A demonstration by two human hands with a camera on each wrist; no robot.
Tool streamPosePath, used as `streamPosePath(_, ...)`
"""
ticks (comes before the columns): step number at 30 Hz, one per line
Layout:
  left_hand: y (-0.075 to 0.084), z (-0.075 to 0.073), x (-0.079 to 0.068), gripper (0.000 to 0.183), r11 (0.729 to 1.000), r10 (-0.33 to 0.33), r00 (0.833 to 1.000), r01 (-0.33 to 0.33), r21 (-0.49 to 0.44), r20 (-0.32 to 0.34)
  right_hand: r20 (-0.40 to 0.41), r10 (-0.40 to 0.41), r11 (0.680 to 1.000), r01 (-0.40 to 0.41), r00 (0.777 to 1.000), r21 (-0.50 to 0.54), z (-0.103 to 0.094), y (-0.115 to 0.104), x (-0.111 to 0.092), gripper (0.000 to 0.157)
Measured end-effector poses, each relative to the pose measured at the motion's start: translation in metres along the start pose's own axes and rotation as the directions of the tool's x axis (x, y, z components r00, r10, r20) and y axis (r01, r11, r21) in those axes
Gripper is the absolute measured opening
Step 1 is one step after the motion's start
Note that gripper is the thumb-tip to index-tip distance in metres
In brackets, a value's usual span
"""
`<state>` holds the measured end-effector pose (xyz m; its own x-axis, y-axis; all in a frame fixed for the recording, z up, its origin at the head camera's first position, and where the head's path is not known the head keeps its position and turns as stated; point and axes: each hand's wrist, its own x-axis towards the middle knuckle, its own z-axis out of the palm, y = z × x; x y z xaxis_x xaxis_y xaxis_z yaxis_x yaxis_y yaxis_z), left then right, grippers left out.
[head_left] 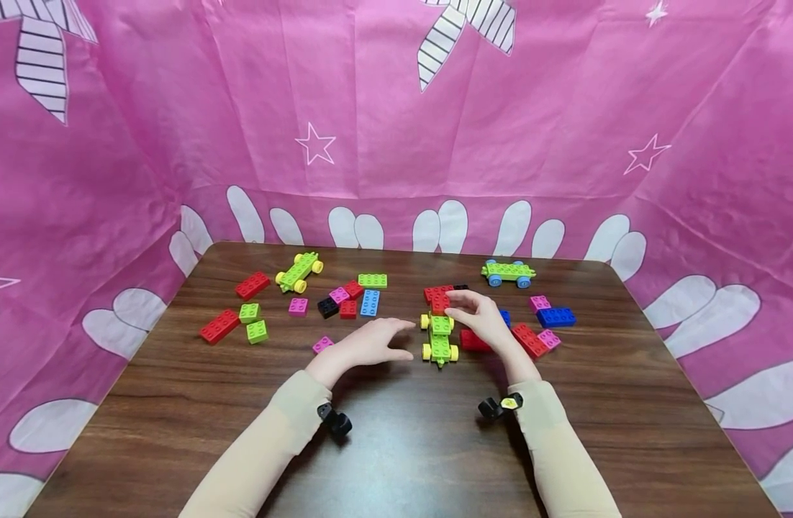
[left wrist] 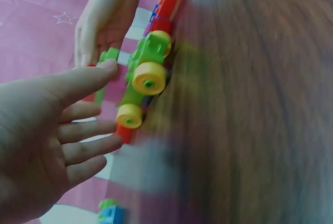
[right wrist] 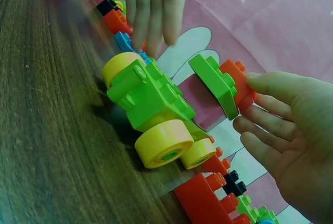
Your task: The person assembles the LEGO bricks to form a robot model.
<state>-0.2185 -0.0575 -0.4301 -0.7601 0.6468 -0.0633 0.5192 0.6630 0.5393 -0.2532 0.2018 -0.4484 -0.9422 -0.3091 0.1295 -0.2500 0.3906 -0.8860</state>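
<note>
A green wheeled toy-car base [head_left: 440, 351] with yellow wheels stands between the two hands. On it, a pink block [right wrist: 200, 102] carries a thin green block [right wrist: 210, 81], topped by a red block [right wrist: 237, 78]. My right hand [head_left: 483, 316] pinches the red block; in the right wrist view its thumb lies against the block's edge with the fingers on the far side. To the left of the car, my left hand [head_left: 370, 342] holds nothing, its fingers extended toward the wheels and its thumb apart from them.
Several red, green, pink, black and blue blocks lie on the left, including a light blue one [head_left: 370, 303]. A yellow-wheeled base [head_left: 299, 273] stands back left, a blue-wheeled base [head_left: 509, 273] back right. Near the right hand lie a red block [head_left: 529, 340] and a blue block [head_left: 556, 317].
</note>
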Motion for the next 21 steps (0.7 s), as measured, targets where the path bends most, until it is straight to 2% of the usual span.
streamPosePath(5, -0.009, -0.015, -0.014, 0.045, 0.996, 0.093, 0.995, -0.093, -0.003, -0.035, -0.015, -0.015, 1.000, 0.015, 1.000, -0.015, -0.001, 0.001, -0.001, 0.044)
streamPosePath(7, -0.017, -0.020, -0.019, 0.039, 0.991, 0.137, 0.988, -0.136, 0.017, -0.077, -0.015, 0.008, 1.000, -0.008, 1.000, -0.013, -0.001, 0.000, -0.001, 0.044)
streamPosePath(10, -0.031, -0.028, -0.028, 0.032, 0.985, 0.170, 0.971, -0.164, 0.051, -0.167, -0.008, 0.044, 0.999, -0.044, 0.999, -0.014, -0.001, -0.002, -0.002, 0.044)
streamPosePath(16, -0.062, -0.048, -0.045, 0.028, 0.986, 0.159, 0.925, -0.134, 0.095, -0.345, -0.017, 0.068, 0.998, -0.068, 0.998, -0.016, -0.001, -0.003, -0.003, 0.041)
streamPosePath(19, -0.078, -0.057, -0.054, 0.027, 0.991, 0.125, 0.904, -0.098, 0.086, -0.409, -0.017, 0.069, 0.998, -0.069, 0.997, -0.010, 0.000, -0.001, -0.002, 0.041)
streamPosePath(21, -0.089, -0.064, -0.060, 0.029, 0.996, 0.084, 0.897, -0.062, 0.065, -0.433, -0.022, 0.075, 0.997, -0.075, 0.997, -0.004, 0.000, -0.001, -0.002, 0.040)
